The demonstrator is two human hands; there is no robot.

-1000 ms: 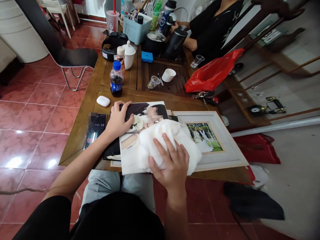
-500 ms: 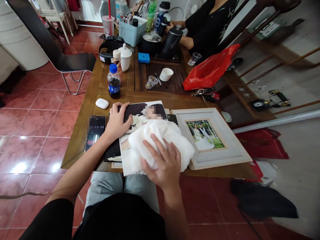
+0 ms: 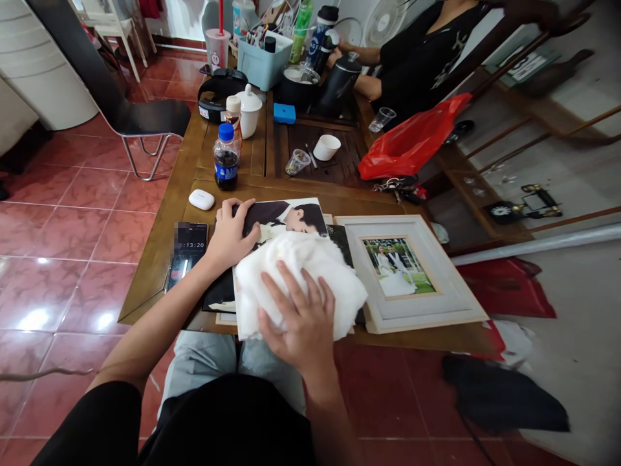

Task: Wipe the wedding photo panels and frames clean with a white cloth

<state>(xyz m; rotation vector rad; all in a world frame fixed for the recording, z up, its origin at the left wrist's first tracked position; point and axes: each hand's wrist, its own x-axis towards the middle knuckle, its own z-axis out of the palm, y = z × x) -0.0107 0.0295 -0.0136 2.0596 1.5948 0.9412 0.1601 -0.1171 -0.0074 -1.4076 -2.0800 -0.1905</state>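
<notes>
My right hand (image 3: 301, 317) lies on a bunched white towel (image 3: 291, 272), fingers spread and pressing from above. Under the towel is a large photo print (image 3: 310, 207) showing a person in a dark suit; much of its lower part is covered. My left hand (image 3: 230, 236) rests at the print's upper left edge, fingers apart, holding it down against the stack. Beneath it lie dark prints or panels (image 3: 218, 294), mostly hidden. Just right of the towel sits a white picture frame (image 3: 356, 259) with a wedding photo (image 3: 398, 266) inside.
A phone (image 3: 187, 255) and white earbud case (image 3: 201, 199) lie left on the wooden table. Further back are a cola bottle (image 3: 226, 158), a lidded white cup (image 3: 250, 113), a paper cup (image 3: 326, 147), a red plastic bag (image 3: 412, 142) and a kettle (image 3: 339, 84). Another person (image 3: 422, 58) sits opposite.
My right hand and the towel have slid left across the print, uncovering a strip beside the frame. My left hand stays at the print's edge. The view has shifted slightly.
</notes>
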